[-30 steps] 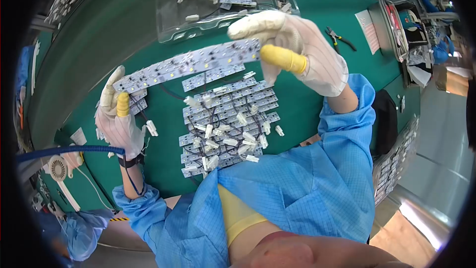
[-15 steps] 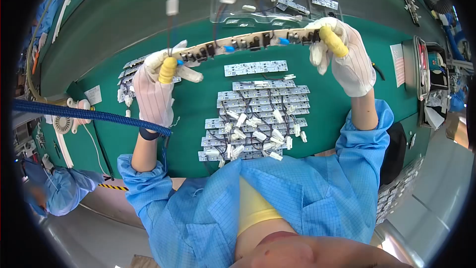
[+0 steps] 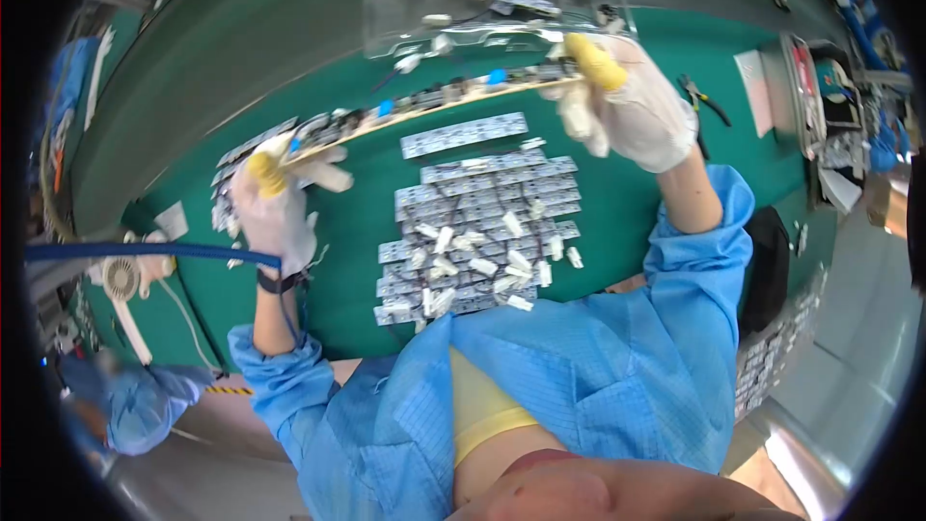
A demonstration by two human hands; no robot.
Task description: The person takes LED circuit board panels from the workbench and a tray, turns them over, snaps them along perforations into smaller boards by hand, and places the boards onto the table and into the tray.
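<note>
A long circuit board strip (image 3: pixel 434 104) is held up above the green mat, its dark and blue components facing up and away. My gloved left hand (image 3: pixel 280 195) pinches its left end, and my gloved right hand (image 3: pixel 617 92) grips the right end; both wear yellow finger covers. White connectors (image 3: pixel 409 63) hang on wires beyond the strip. Below it, a single board (image 3: pixel 465 135) lies flat on the mat. Nearer my body is a layered stack of boards (image 3: pixel 482 195) with many white connectors on top. More boards (image 3: pixel 224 183) lie partly behind my left hand.
A clear tray (image 3: pixel 386 39) with boards is at the back. Pliers (image 3: pixel 709 101), a paper sheet (image 3: pixel 754 92) and a bin (image 3: pixel 810 116) stand right. A small fan (image 3: pixel 122 278) and blue coiled cord (image 3: pixel 154 250) are left. Another person's blue sleeve (image 3: pixel 145 410) shows lower left.
The strip has turned from its flat lit face to its component side, then tilted further, with its left end lower. Both hands kept hold. The camera view has shifted.
</note>
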